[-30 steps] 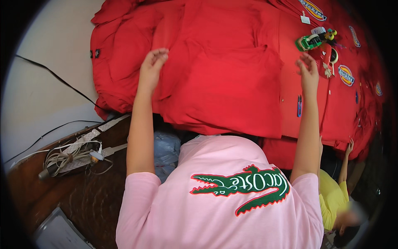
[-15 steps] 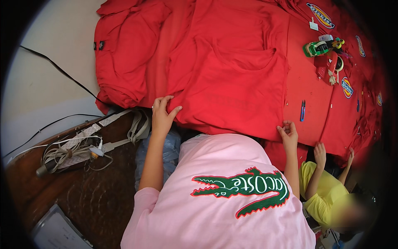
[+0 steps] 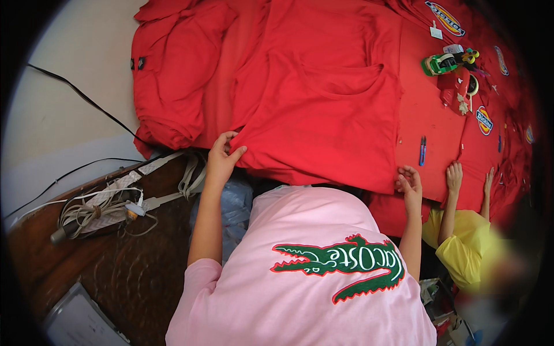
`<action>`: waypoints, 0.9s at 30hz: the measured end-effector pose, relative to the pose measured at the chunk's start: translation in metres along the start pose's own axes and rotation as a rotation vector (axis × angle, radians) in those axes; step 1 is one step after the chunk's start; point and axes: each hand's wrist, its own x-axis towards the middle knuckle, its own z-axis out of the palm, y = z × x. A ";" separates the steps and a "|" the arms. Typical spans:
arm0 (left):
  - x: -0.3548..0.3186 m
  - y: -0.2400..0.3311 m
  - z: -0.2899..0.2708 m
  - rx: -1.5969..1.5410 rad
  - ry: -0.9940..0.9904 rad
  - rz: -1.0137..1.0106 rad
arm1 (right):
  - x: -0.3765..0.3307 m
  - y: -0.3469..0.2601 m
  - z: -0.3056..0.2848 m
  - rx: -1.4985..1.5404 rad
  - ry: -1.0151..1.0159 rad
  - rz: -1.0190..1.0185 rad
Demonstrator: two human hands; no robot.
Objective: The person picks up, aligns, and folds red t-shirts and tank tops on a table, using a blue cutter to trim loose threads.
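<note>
We see the left hand (image 3: 222, 157) at the centre-left of the frame, its thumb and fingers pinching the left corner of a red garment (image 3: 326, 130). The right hand (image 3: 410, 185), right of centre, has its fingers loosely curled at the garment's lower right corner; we cannot tell whether it grips the cloth or only touches it. The garment lies mid-frame, a soft, matte, roughly four-sided piece with a scooped neckline along its upper part, a few shallow creases and a lower edge near our pink shirt (image 3: 300, 305), which bears a green crocodile patch (image 3: 372, 282) edged in red.

Just right of the garment we find slim blue snips (image 3: 423, 154) lying on flat red cloth (image 3: 416, 104). Toward the upper right are a green tape dispenser (image 3: 440, 64), a red tape dispenser (image 3: 455, 86) and an oval patch (image 3: 484, 120). At the upper left, bulkier red fabric (image 3: 179, 63) lies in rounded folds. Below it, at the left, a looped pale cable (image 3: 86, 217) rests over glossy brown wood (image 3: 144, 277), near a crinkled, bluish plastic bag (image 3: 226, 214). At the lower right a co-worker in a yellow top (image 3: 461, 251) rests both hands on red cloth.
</note>
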 end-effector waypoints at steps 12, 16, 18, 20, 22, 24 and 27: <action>-0.012 0.042 -0.035 0.106 -0.332 -0.100 | -0.015 -0.031 0.009 0.058 -0.188 0.088; -0.027 0.136 -0.090 -0.169 -0.576 0.037 | -0.068 -0.148 -0.027 0.194 -0.318 -0.030; -0.016 0.163 -0.101 -0.330 -0.342 0.312 | -0.070 -0.175 -0.052 0.116 -0.197 -0.342; 0.036 0.188 -0.128 -0.450 -0.319 0.339 | -0.040 -0.204 -0.071 -0.009 -0.048 -0.572; 0.099 0.223 -0.124 -0.418 -0.112 0.358 | 0.014 -0.245 -0.073 0.043 -0.113 -0.695; 0.150 0.290 -0.083 -0.427 -0.201 0.400 | 0.058 -0.292 -0.051 0.231 -0.045 -0.692; 0.253 0.304 -0.055 -0.247 -0.042 0.455 | 0.132 -0.328 -0.033 0.272 0.071 -0.772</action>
